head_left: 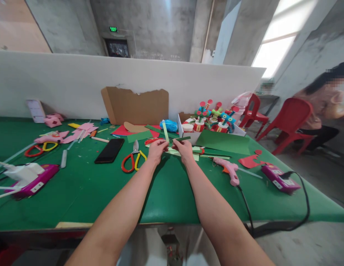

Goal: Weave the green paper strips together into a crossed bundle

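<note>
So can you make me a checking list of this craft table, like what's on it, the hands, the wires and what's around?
Surface: green table, white partition behind.
Job's things: light green paper strip and dark green strip, pinched between both hands.
Clutter: scissors, black phone, pink glue gun, paper scraps, cardboard, box of paper-cup figures.
Hands: left hand and right hand both shut on the strips.
Cables: black cord off the glue gun; power strips at both ends.
Surroundings: red chairs, a seated person at right, concrete walls.
</note>
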`<state>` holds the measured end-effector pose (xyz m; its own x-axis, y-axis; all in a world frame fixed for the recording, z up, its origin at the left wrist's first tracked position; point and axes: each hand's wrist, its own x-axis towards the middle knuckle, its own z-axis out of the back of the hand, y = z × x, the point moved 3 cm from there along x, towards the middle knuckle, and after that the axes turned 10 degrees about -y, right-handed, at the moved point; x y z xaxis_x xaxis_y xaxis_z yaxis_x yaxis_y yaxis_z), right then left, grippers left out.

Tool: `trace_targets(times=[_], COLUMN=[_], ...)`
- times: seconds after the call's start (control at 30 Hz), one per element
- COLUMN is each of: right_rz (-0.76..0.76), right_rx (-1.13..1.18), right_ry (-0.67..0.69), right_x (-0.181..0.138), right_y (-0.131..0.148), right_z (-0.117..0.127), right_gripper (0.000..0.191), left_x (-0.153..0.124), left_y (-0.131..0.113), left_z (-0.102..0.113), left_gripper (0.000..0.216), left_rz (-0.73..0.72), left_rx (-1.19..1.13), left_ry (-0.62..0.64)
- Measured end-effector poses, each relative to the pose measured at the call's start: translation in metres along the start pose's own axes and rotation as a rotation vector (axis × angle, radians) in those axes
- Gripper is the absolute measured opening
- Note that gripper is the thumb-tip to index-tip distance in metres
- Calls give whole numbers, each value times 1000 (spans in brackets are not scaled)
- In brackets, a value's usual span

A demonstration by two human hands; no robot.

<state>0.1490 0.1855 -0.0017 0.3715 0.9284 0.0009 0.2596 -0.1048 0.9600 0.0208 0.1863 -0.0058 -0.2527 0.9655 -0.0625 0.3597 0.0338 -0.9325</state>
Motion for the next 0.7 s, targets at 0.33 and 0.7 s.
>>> trace_targets(times=[0.33,0.7], right_rz=[142,123], right_rx=[54,211], right_ry=[-126,-301], right_x=[14,21], right_y=[9,6], right_z=[19,26], right_gripper=[32,20], left_x=[3,1], left_y=[-4,-5], left_z=[4,3], left_gripper=[36,36], left_rz=[0,78], left_rx=[-17,-107], left_ry=[-37,-25])
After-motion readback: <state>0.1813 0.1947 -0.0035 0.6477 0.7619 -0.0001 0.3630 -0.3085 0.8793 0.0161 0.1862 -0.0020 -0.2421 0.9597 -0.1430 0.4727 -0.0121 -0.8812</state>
